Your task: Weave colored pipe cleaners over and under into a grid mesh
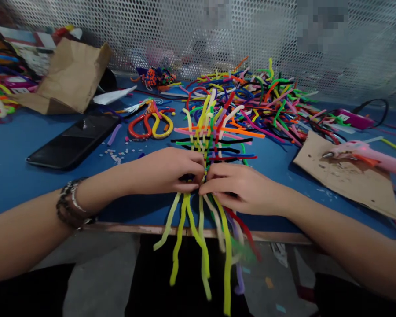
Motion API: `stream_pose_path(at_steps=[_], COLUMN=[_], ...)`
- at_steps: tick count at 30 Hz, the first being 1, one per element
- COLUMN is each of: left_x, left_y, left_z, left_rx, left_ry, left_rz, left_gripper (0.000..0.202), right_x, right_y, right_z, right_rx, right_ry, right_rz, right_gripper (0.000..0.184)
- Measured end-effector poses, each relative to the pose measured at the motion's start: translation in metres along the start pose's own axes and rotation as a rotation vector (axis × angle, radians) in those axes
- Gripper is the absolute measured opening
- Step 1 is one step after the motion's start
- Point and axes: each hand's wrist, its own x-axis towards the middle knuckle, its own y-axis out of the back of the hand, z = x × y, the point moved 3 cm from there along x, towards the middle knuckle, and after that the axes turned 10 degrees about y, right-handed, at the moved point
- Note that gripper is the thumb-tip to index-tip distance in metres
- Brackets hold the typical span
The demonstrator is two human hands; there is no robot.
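A lattice of fuzzy pipe cleaners (214,141) lies near the table's front edge, with black, green, orange and red strands crossing yellow, white and purple ones. My left hand (181,169) pinches the pipe cleaners at the lattice's lower part, fingers bent. Close beside it, my right hand (234,184) is closed on the same part, thumb and fingertips pressed together. The exact strands between the fingertips are hidden. Long yellow pipe cleaner ends (182,237) hang below my hands over the table edge, with white, purple and red ends to the right.
A phone (72,141) and scissors (152,125) lie to the left. Behind is a heap of loose pipe cleaners (251,94) against a perforated metal screen (152,39). To the right, a pink glue gun (366,154) rests on cardboard (346,185). An opened paper bag (74,75) stands back left.
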Motion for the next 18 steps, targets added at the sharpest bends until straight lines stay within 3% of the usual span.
stream_pose_path(at_steps=[8, 18], left_x=[-0.0006, -0.0009], left_y=[0.0054, 0.0069], left_z=[-0.0023, -0.0046], left_rx=[-0.116, -0.213], left_ry=[-0.008, -0.051], left_rz=[-0.071, -0.091], left_gripper=[0.012, 0.010], right_x=[0.0005, 0.0055], right_y=[0.0025, -0.0042], right_z=[-0.0004, 0.0043], right_rx=[0.057, 0.052], right_ry=[-0.050, -0.245], right_rz=[-0.008, 0.140], right_gripper=[0.023, 0.007])
